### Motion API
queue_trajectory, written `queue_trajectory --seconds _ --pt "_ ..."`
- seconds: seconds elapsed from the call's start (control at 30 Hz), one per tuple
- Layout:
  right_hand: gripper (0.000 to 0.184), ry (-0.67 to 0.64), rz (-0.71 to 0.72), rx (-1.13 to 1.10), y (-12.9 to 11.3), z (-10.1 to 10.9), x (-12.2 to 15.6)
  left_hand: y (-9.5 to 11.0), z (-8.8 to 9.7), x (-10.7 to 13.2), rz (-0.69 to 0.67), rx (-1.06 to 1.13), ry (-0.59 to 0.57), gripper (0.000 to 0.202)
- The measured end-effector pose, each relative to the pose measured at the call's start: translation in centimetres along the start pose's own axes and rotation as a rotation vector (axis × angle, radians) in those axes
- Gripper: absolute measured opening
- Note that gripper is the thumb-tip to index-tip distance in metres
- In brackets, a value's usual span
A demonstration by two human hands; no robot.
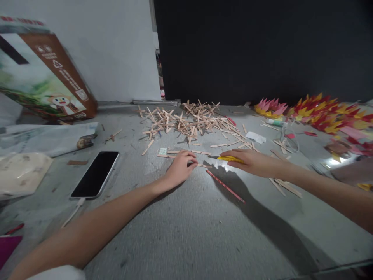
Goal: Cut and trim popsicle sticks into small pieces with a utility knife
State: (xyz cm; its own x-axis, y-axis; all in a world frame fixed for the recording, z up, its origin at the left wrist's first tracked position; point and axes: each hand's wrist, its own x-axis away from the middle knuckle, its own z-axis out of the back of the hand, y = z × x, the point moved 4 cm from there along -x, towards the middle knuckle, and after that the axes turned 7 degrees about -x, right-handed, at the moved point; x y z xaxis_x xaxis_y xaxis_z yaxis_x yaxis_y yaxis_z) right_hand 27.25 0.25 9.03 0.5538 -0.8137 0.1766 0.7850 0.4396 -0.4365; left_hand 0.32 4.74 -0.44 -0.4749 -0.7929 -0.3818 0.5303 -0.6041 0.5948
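Observation:
My left hand (181, 168) rests on the grey table with its fingers closed on a flat wooden stick (204, 165), whose end pokes out to the right. In my right hand (250, 161) is a yellow utility knife (230, 158), its blade pointing left, just above and to the right of that stick. Other flat sticks (201, 152) lie beside and behind my left fingers. A red patterned pencil (225, 186) lies slanted on the table below the knife. Behind both hands is a heap of wooden sticks (186, 120), many of them joined in crosses.
A phone (95, 174) with a white cable lies at left, near a printed carton (55, 77). Red and yellow paper petals (326, 112) are piled at the back right. Loose sticks (287, 186) lie under my right forearm. A black panel (247, 50) stands behind the table.

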Motion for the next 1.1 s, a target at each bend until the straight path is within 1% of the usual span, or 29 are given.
queue_trajectory --seconds 0.1,0.17,0.3,0.4,0.7,1.1 --pt "0.046 0.007 0.077 -0.002 -1.5 0.0 -1.3 0.1 0.1 0.1 -0.023 -0.016 -0.006 0.009" --pt "0.045 0.013 0.088 -0.038 -1.9 -0.3 -1.9 0.3 0.2 0.1 -0.028 -0.017 -0.005 0.01" --pt "0.049 0.004 0.006 -0.183 -1.7 -0.7 -2.4 0.5 0.4 0.2 -0.031 -0.024 -0.022 0.011" --pt "0.053 -0.003 -0.011 -0.255 -1.6 -0.8 -2.4 0.7 0.5 0.2 -0.031 -0.031 -0.034 0.013" --pt "0.055 -0.017 -0.02 -0.24 -1.4 -1.0 -2.7 0.7 0.4 0.2 -0.021 -0.033 -0.049 0.012" --pt "0.048 -0.027 0.022 -0.224 -1.7 -0.8 -2.6 0.6 0.4 0.2 -0.027 -0.013 -0.031 0.011"
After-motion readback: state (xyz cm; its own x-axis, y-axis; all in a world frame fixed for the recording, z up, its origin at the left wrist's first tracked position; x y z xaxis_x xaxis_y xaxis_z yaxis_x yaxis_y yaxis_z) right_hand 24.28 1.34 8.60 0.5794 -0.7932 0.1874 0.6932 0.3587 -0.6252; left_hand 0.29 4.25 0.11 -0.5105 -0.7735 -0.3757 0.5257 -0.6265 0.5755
